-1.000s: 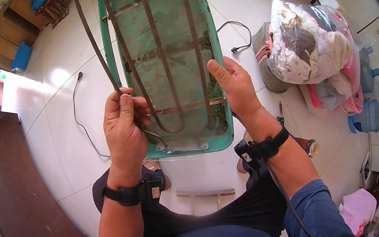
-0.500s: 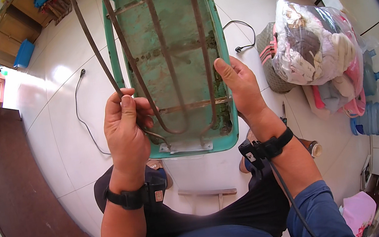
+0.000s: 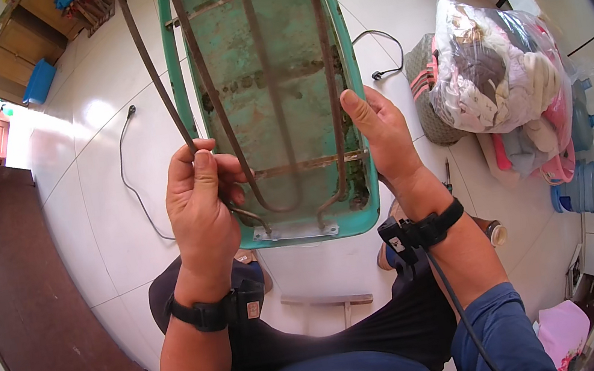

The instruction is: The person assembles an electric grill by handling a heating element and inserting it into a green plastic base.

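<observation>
A long green tray (image 3: 234,92) with rust-stained insides stands in front of me. Over it runs a brown metal heating tube (image 3: 215,113) bent into several long loops. Its near ends meet a pale metal bracket (image 3: 296,232) at the tray's near end. Thin rusty crossbars (image 3: 309,165) span the tray. My left hand (image 3: 199,191) pinches the outermost left length of tube between thumb and fingers, by its near bend. On the other side, my right hand (image 3: 384,128) grips the tray's right rim, thumb up on the inner side, fingertips partly hidden.
Power cords with plugs (image 3: 132,111) (image 3: 377,75) lie on the tiled floor on both sides. To the right are a clear bag of clothes (image 3: 493,67) and water jugs (image 3: 578,188). A brown board (image 3: 32,298) lies along the left. Below the tray is a small bar (image 3: 328,302).
The tray and the tube have shifted slightly to the right, and both hands have moved with them. Their grips look the same.
</observation>
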`<state>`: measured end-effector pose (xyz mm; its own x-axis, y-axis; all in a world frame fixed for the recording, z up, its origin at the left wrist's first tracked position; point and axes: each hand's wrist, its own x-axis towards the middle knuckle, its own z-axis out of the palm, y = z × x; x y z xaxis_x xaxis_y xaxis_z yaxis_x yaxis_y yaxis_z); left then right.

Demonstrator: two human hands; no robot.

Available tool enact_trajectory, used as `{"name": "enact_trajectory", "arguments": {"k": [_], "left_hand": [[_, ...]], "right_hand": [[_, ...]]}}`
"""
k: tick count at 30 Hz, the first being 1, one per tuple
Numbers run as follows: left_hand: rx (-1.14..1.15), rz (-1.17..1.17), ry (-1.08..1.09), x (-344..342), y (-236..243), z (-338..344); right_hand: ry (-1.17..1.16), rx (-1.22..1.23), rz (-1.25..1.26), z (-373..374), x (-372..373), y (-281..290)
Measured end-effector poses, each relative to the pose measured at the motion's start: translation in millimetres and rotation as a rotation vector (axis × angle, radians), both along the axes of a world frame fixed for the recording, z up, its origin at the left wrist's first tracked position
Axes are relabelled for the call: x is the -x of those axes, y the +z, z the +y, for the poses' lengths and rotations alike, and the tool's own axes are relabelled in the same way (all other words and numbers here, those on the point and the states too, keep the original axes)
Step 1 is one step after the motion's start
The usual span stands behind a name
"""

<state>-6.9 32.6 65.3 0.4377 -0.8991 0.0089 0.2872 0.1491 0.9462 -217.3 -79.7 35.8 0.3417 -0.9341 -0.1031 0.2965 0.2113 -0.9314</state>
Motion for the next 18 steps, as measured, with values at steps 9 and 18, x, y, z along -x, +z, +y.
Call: {"name": "enact_trajectory", "arguments": {"k": [9,18], "left_hand": [[-0.049,0.065,0.014,1.1,-5.0,1.0],[-0.122,0.07,0.046,-5.0,-5.3,-0.1]], "right_hand": [[0.01,-0.004,-0.005,-0.2,-1.1,-0.9],[0.002,-0.034,-0.021,-0.9,-0.5,-4.1]]}}
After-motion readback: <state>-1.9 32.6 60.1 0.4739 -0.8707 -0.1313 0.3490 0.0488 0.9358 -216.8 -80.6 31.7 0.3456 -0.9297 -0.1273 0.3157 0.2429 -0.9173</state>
